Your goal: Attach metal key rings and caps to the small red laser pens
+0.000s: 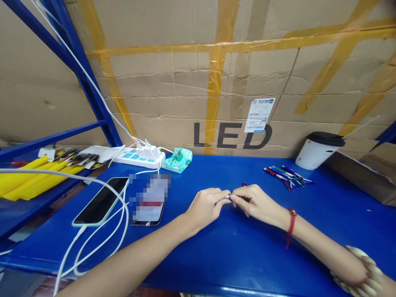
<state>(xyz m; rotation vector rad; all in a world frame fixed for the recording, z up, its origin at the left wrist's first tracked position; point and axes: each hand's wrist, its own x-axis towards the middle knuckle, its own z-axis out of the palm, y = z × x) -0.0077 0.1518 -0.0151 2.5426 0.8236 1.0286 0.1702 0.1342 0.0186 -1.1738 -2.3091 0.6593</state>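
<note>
My left hand (pixel 206 209) and my right hand (pixel 258 203) meet above the blue tabletop, both closed in a pinch. Between their fingertips is a small silvery piece (pixel 228 197), mostly covered by the fingers. The left fingers grip it from one side; the right thumb and forefinger close at its other end, which looks dark. Just behind the right knuckles shows the end of a dark red thing (pixel 244 184); the rest of it is hidden. Further right lie several coloured pens (pixel 283 177) with metallic, clip-like ends, in a loose group.
Left of my hands lie a phone (pixel 100 202) with a charging cable and a second phone (pixel 150 206). Behind them are a white power strip (pixel 133 156) and a green tissue pack (pixel 178 161). A lidded paper cup (pixel 318 150) stands back right, before a large cardboard box (pixel 173 95).
</note>
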